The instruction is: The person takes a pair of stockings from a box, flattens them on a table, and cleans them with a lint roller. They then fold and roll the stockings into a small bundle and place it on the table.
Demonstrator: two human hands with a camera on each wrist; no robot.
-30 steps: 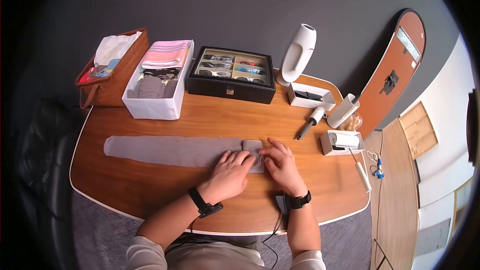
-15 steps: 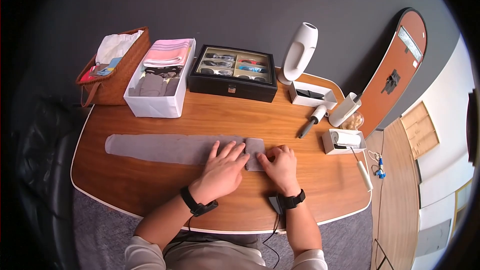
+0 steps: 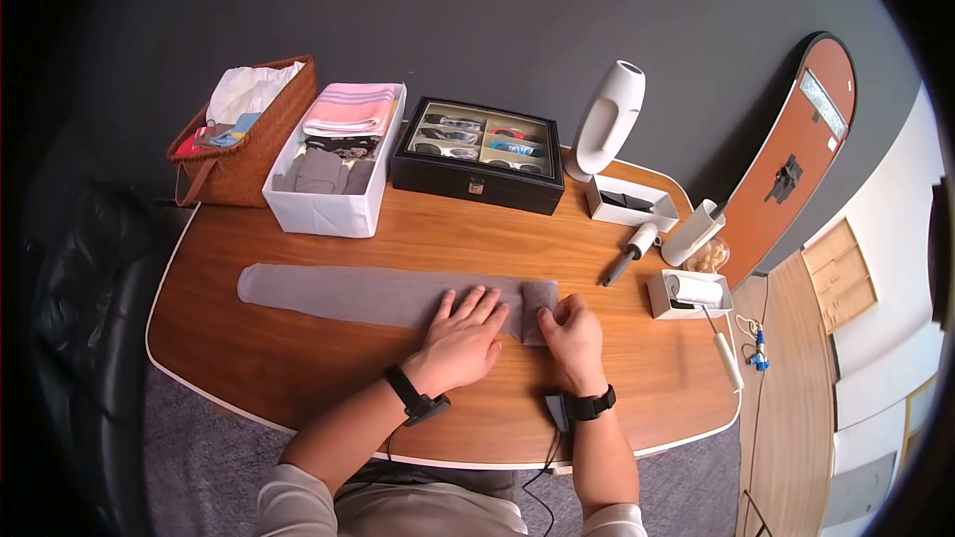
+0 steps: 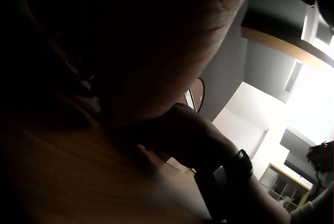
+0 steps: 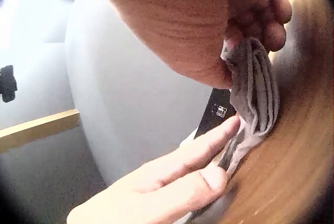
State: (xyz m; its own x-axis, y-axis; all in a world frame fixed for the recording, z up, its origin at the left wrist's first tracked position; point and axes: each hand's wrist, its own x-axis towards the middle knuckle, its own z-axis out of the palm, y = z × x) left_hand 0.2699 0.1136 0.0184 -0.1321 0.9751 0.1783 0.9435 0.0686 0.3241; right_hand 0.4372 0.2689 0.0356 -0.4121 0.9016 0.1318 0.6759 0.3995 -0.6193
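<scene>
A long, sheer grey stocking (image 3: 338, 293) lies flat across the table, its rounded end to the left. The right end is folded over itself into a thick rectangular bundle (image 3: 539, 300); stacked layers show along its edge in the right wrist view. My right hand (image 3: 574, 340) pinches this bundle at its right side, thumb on top and fingers curled. My left hand (image 3: 460, 343) rests with spread fingers on the stocking just left of the bundle. In the dark left wrist view, the left hand (image 4: 167, 41) covers most of the work, with the right hand (image 4: 182, 134) beyond.
Along the back stand a woven basket (image 3: 244, 164), a white fabric box (image 3: 323, 214) of folded clothes, a black glasses case (image 3: 482, 194) and a white vase (image 3: 605, 124). At right are a lint roller (image 3: 632, 252), white trays (image 3: 662, 298) and a tall mirror (image 3: 781, 164).
My left hand has shifted left off the folded end and flattened on the stocking. My right hand has gone from touching the folded end to pinching it. The head view has shifted slightly.
</scene>
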